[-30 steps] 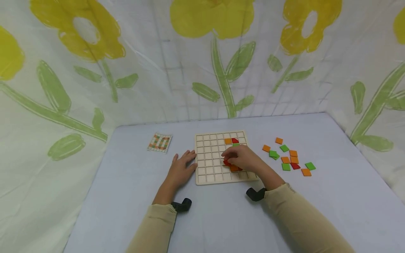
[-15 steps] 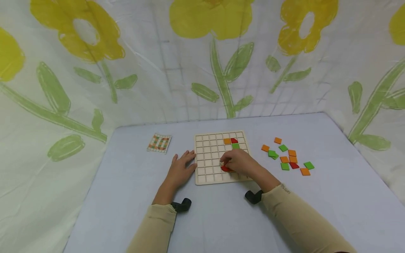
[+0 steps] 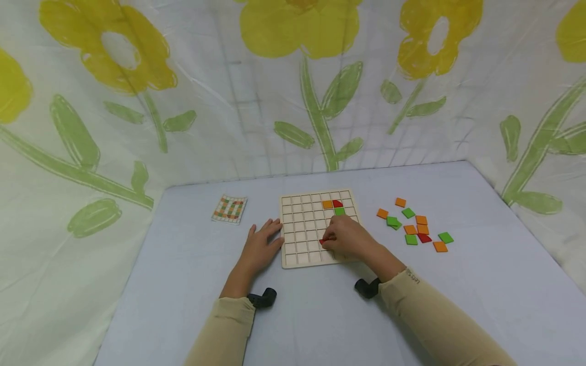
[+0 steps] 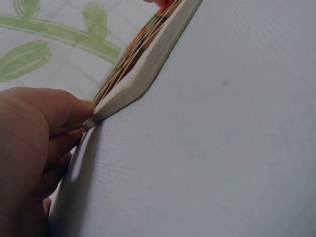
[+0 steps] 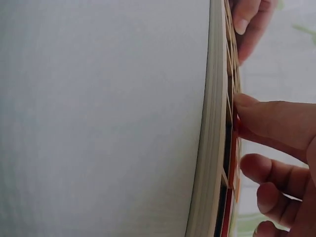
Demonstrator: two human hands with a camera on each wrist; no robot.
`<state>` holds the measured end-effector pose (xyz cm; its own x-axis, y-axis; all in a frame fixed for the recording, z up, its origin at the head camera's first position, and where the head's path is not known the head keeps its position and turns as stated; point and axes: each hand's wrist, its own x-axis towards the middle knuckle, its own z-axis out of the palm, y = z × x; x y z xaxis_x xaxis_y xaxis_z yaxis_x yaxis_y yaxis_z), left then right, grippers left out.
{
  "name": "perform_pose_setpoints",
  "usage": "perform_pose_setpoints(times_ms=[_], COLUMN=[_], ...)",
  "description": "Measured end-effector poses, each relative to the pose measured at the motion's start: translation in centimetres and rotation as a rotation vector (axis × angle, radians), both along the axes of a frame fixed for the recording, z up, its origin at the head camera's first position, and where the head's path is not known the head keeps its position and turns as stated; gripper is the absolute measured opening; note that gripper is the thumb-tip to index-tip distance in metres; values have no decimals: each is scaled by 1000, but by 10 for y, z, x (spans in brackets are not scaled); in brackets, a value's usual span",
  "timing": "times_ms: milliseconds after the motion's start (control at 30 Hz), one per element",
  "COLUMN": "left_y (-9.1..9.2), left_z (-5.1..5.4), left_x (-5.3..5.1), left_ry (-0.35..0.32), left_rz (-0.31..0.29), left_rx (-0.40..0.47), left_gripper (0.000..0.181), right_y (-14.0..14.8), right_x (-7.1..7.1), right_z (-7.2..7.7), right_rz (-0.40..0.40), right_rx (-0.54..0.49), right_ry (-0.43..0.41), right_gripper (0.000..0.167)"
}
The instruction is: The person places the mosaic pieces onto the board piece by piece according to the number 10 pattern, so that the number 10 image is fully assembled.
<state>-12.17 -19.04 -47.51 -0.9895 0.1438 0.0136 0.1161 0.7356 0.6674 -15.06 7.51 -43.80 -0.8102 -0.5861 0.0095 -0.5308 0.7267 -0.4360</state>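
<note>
The right hand (image 3: 350, 236) pinches a red tile (image 3: 322, 241) toward six o'clock on the gridded wooden board (image 3: 299, 236); the left hand (image 3: 261, 248), fingers loosely spread, touches its nine-o'clock edge. We can't read the sleeve lettering (image 3: 412, 276).

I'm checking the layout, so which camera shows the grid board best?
The head view, since it shows the grid board from above, though the right hand covers part. The left wrist view catches only a section, at a steep slant; the right wrist view sees it nearly edge-on.
</note>
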Motion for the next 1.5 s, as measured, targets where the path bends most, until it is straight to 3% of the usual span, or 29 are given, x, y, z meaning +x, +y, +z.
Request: perform_pose_setpoints(times_ms=[133, 333, 467, 567, 700, 900, 1300, 1500], left_y=[0, 0, 1, 1, 3, 4, 0, 1], left_z=[-1, -4, -2, -1, -1, 0, 4, 0], left_x=[0, -1, -1, -1, -1, 1, 0, -1], left_ry=[6, 0, 9, 7, 0, 0, 1, 3], left_rz=[2, -1, -1, 2, 6, 10, 13, 14], left_rx=[-4, -4, -3, -3, -4, -19, -4, -4], left_gripper=[48, 48, 47, 47, 47, 47, 47, 47], right_y=[-1, 6, 22, 42, 73, 108, 134, 137], right_x=[0, 0, -2, -9, -20, -24, -23, -21], right_z=[1, 0, 5, 8, 9, 6, 5, 3], right_rz=[11, -13, -150, -315, -472, -614, -650, -678], right_rx=[21, 27, -49, -125, -177, -176, -18, -4], right_ry=[57, -14, -150, -205, -165, -156, -256, -263], right_gripper=[6, 10, 19, 29, 37, 48, 63, 52])
